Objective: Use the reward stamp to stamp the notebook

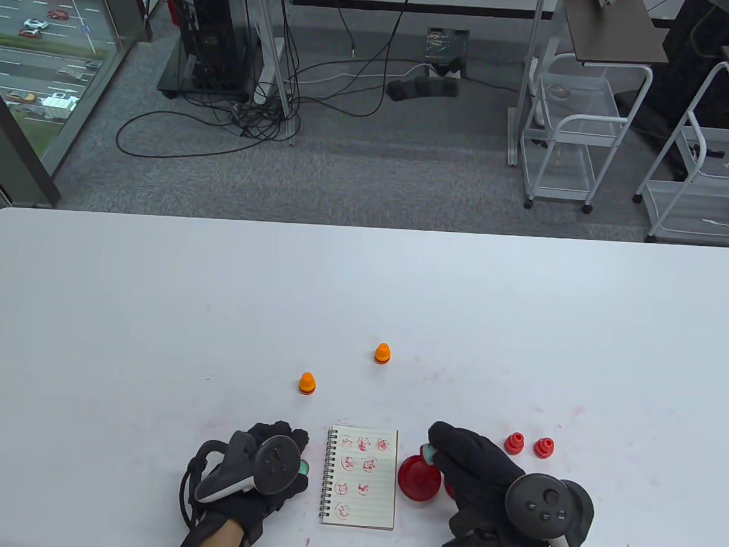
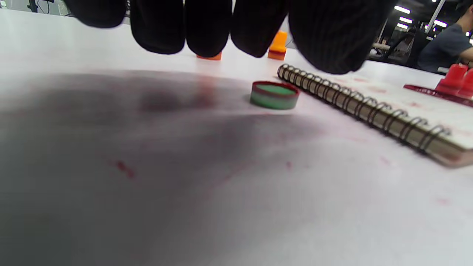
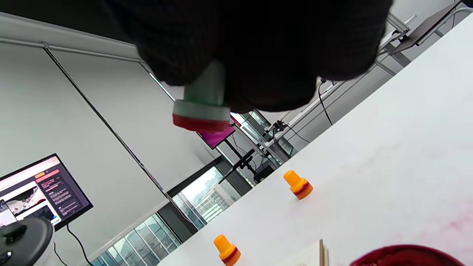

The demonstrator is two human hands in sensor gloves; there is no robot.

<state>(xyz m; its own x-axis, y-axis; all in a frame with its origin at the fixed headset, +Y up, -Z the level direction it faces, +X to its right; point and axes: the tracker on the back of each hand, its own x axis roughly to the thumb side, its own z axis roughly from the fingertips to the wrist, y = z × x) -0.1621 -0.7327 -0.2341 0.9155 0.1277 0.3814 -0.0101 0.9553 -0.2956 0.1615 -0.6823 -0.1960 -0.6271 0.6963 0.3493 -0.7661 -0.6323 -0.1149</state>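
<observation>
Red ink pad [image 1: 418,479] open beside notebook [image 1: 360,477], right hand [image 1: 474,465] pinching green stamp [image 3: 202,107]

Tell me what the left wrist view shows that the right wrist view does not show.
Only the left wrist view shows the green stamp cap lying on the table, the notebook with its spiral binding, and two red stamps.

Only the right wrist view shows the green stamp, ink face exposed, pinched in the right hand.

Both show the two orange stamps standing upright and the red ink pad.
</observation>
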